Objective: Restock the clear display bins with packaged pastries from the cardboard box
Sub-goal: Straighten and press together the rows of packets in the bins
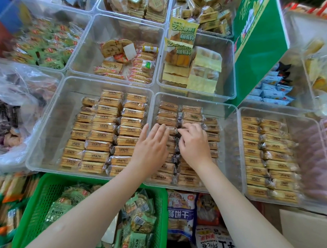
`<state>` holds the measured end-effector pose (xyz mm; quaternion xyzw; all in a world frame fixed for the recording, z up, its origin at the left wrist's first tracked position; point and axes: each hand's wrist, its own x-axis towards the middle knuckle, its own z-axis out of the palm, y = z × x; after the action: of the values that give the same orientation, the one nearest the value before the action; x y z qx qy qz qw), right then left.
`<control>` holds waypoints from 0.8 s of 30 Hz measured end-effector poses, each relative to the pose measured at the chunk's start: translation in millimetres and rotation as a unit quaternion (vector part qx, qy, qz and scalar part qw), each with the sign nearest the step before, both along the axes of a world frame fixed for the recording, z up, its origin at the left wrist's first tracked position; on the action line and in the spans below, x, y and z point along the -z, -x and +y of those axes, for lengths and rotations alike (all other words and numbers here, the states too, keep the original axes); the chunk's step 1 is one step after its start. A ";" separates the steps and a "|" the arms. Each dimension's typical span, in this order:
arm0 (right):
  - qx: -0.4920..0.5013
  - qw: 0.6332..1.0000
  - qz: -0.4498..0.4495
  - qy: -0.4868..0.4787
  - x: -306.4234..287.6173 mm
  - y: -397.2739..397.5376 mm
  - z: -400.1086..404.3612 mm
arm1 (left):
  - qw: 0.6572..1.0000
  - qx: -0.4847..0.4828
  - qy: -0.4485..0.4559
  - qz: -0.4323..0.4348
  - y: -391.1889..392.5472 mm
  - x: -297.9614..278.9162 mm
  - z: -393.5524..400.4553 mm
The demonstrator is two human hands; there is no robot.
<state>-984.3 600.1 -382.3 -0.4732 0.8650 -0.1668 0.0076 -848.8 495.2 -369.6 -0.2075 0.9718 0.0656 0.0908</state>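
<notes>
At frame centre, the left hand (152, 142) lies flat with straight fingers on the packaged pastries (186, 139) in the middle clear bin (231, 125), likely steadying the rows; the right hand (194, 141) curls, pinching one wrapper, seemingly tucking it into line; no cardboard box surely visible.

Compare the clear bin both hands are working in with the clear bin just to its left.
The middle bin has the left hand and right hand on its pastries; the left bin is untouched. The middle bin's rows reach nearer its far wall; the left bin shows more bare floor. Both hold the same tan packaged pastries in rows.
</notes>
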 end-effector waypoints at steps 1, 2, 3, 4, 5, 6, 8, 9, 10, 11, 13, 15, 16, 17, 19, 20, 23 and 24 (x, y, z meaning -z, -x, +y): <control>0.001 1.000 0.002 -0.013 3.1 -0.8 2.6 | 1.000 0.003 -0.003 -0.023 6.6 -0.1 -0.9; 0.003 1.000 0.002 -0.017 5.2 -0.6 4.4 | 0.999 0.009 0.003 -0.035 11.4 0.4 -1.8; 0.004 1.000 -0.002 -0.020 6.1 -0.1 5.6 | 0.999 0.019 0.012 -0.040 14.1 1.1 -2.6; 0.004 1.000 -0.005 -0.025 7.1 -0.3 6.1 | 0.998 0.026 0.019 -0.045 14.6 2.8 -3.6; 0.003 0.999 -0.008 -0.033 7.6 -0.9 6.5 | 0.998 0.030 0.022 -0.047 14.4 3.8 -4.2; 0.000 0.999 -0.015 -0.044 8.2 -1.7 6.2 | 0.998 0.030 0.026 -0.047 13.4 3.8 -4.4; -0.006 0.997 -0.039 -0.067 7.2 -3.2 4.3 | 0.998 0.020 0.031 -0.046 12.2 3.3 -3.1; -0.010 0.995 -0.053 -0.080 5.9 -2.3 3.4 | 0.998 0.013 0.030 -0.047 13.3 2.1 -2.3; -0.014 0.993 -0.065 -0.095 4.6 -0.2 2.7 | 0.998 0.009 0.030 -0.049 14.6 0.7 -1.8; -0.019 0.991 -0.072 -0.108 3.4 2.7 2.8 | 0.998 0.005 0.028 -0.051 15.7 -0.7 -1.2; -0.027 0.991 -0.070 -0.114 2.5 7.0 4.3 | 0.998 0.002 0.026 -0.052 17.6 -3.2 0.1; -0.023 0.995 -0.062 -0.081 3.1 5.4 6.0 | 0.998 0.004 0.032 -0.058 19.2 -5.9 1.1; -0.012 0.996 -0.061 -0.057 3.4 3.9 5.5 | 0.998 0.009 0.037 -0.059 20.6 -6.6 0.1; 0.001 0.997 -0.063 -0.039 3.7 3.3 4.7 | 0.997 0.013 0.043 -0.056 23.5 -7.4 -1.2; 0.022 0.997 -0.066 -0.026 5.5 7.9 2.2 | 0.998 0.013 0.055 -0.038 31.8 -9.8 -7.0; 0.027 0.997 -0.064 -0.028 5.9 11.7 0.8 | 0.998 0.012 0.057 -0.037 35.1 -10.5 -10.3; 0.034 0.995 -0.060 -0.065 4.7 21.0 -3.6 | 0.996 0.016 0.069 -0.052 38.9 -6.1 -17.3; 0.032 0.995 -0.058 -0.077 4.8 21.9 -5.2 | 0.996 0.020 0.072 -0.056 38.2 -4.0 -18.1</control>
<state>-1006.2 595.0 -387.1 -0.4330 0.8879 -0.1270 0.0894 -887.0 477.2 -365.6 -0.1970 0.9714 -0.0178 0.1310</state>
